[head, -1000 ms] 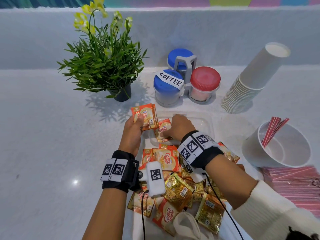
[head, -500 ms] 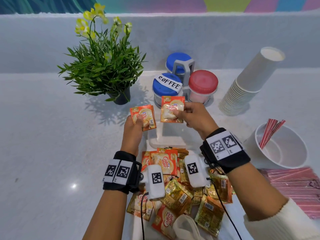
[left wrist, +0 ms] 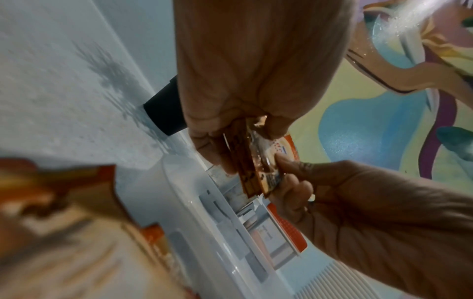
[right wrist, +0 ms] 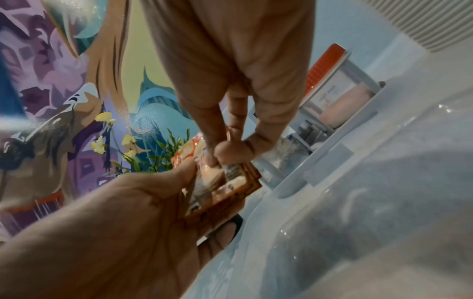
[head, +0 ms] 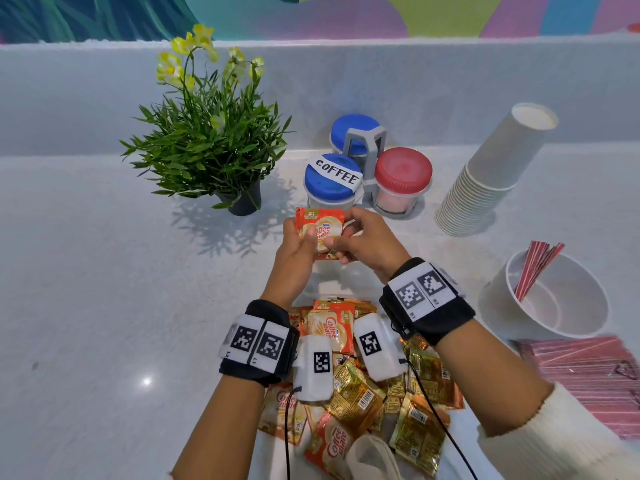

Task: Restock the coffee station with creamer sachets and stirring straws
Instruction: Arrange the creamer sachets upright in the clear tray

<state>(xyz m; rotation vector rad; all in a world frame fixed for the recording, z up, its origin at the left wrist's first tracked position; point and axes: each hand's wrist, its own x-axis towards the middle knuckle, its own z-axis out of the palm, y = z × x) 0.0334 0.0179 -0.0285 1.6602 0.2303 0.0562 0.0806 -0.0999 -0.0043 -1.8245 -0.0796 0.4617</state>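
Both grips pinch the sachets (head: pixel 320 233) — left hand (head: pixel 298 244), right hand (head: pixel 367 241); I'd square the edges, then lower them toward the tray (head: pixel 341 284) at 6 o'clock — evenly.

Each wrist wears a black fabric band (head: pixel 258 344) behind the grip, wrapped with a white strip bearing two square black-and-white code markers. On the inner side of each band sits a rounded white pod (head: pixel 315 367) with one more code marker, and a thin black cable trails from it. The right forearm ends in a cream knitted sleeve (head: pixel 540 441); the left forearm is bare.
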